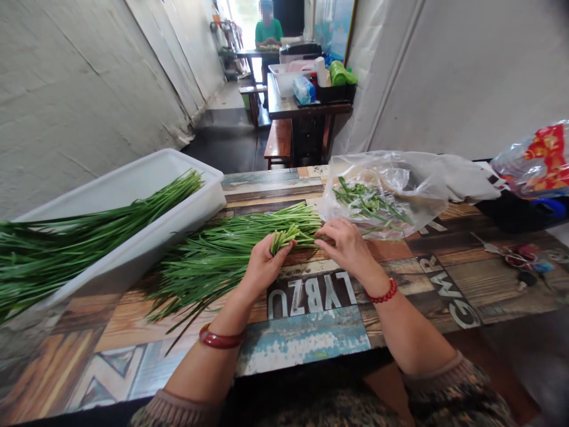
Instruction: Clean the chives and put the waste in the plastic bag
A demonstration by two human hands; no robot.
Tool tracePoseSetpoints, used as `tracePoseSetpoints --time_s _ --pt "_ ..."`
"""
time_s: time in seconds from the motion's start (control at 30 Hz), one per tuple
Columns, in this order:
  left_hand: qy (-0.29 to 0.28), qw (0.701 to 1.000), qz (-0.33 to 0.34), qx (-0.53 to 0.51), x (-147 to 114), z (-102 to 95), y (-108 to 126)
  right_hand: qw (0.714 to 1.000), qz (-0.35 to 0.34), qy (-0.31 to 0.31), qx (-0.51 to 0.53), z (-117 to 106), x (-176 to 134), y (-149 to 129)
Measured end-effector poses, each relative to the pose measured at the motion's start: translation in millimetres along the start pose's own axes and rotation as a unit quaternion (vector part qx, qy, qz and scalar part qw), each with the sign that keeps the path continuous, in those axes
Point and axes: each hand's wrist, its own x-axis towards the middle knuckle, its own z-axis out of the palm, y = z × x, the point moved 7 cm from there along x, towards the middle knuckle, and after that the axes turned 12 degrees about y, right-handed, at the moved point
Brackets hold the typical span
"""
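Observation:
My left hand is closed round a small bunch of garlic chives, the pale cut ends pointing up and right past my thumb. Close by on the right, my right hand has its thumb and fingertips pinched at the end of a thin chive stalk that reaches across from the bunch. Behind and left of my hands, a loose pile of garlic chives lies flat on the patterned table, stem ends to the right. A clear plastic bag beyond my right hand holds scraps of green leaves.
A white plastic tub with more long chives stands at the left. At the right lie keys and a red-printed plastic package. Farther back are a bench, a table with containers and a seated person in green.

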Motion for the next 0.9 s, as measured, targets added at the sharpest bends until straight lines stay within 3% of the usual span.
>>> tracePoseSetpoints --time_s 0.1,0.37,0.53,0.73,0.9 --pt "0.006 1.000 0.000 -0.002 0 -0.3 -1 1.000 0.002 0.005 0.005 1 0 -1" --pt "0.000 1.000 -0.003 0.021 -1 1.7 -2 0.986 0.065 0.038 0.147 4 -1 -1" --pt "-0.010 0.999 0.008 0.037 -2 3.0 1 0.970 0.139 0.021 0.198 6 -4 2" --pt "-0.020 0.998 0.012 0.059 -2 2.9 3 0.946 0.164 -0.007 0.279 10 -4 -2" --pt "-0.012 0.999 -0.004 0.033 -2 1.7 0 0.916 0.229 0.082 0.320 3 -6 18"
